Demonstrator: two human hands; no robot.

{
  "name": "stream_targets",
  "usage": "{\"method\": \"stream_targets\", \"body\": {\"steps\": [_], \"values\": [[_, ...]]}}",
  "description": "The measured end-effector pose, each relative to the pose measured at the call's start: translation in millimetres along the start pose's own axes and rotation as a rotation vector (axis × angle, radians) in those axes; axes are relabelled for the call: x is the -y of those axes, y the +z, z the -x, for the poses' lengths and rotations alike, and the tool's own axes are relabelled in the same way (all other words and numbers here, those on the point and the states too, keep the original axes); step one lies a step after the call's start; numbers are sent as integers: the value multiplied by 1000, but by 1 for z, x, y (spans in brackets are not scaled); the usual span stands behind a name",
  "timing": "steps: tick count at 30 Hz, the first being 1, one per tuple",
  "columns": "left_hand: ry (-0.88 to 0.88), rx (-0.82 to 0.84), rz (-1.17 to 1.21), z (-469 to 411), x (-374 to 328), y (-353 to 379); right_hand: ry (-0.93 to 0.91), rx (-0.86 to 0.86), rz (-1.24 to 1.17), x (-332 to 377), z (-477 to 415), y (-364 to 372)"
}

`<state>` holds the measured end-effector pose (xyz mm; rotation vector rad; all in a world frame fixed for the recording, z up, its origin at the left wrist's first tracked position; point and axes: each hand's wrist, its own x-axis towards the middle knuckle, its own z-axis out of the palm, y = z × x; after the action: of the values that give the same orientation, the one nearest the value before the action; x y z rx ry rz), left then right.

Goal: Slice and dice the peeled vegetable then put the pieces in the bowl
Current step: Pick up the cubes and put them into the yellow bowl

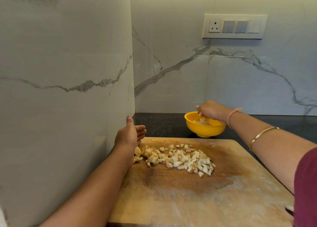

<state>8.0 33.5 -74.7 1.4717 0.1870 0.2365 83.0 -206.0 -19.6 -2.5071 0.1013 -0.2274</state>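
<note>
A: Where are your diced pieces?
B: Piled mid cutting board; your left hand stands beside them, fingers relaxed, holding nothing.
A: Farther back?
B: Your right hand dips into the yellow bowl; fingertips hidden, grip indeterminate, contents blurred.

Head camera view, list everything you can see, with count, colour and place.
Cutting board: one, brown wood, on the counter, nearest.
Diced pieces: one pile, pale white-tan, on the board's far half.
Bowl: one, yellow, on the counter behind the board, some pieces inside.
Counter: one, dark speckled.
Walls: two, white, grey-veined.
Switch panel: one, white and grey, back wall.
Bangle: one, gold, right forearm.
Left hand: open, left of the pile.
Right hand: over the bowl, fingers pointing down.
</note>
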Motion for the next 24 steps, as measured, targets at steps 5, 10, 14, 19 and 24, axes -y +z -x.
{"method": "stream_targets", "body": {"steps": [5, 10, 14, 19, 24], "values": [[2, -4, -3, 1, -1, 1, -103, -34, 109, -1, 10, -9], [-1, -8, -2, 1, -1, 1, -150, -213, -276, 1, 15, -16], [-9, -8, 16, 2, -1, 0, -242, 14, -441, 14, 55, -4], [-24, -10, 47, 1, -1, -1, -259, 274, -274, 1, 94, 18], [-21, -8, 49, 1, -1, -1, -236, 141, -154, -3, 94, 1]]}}
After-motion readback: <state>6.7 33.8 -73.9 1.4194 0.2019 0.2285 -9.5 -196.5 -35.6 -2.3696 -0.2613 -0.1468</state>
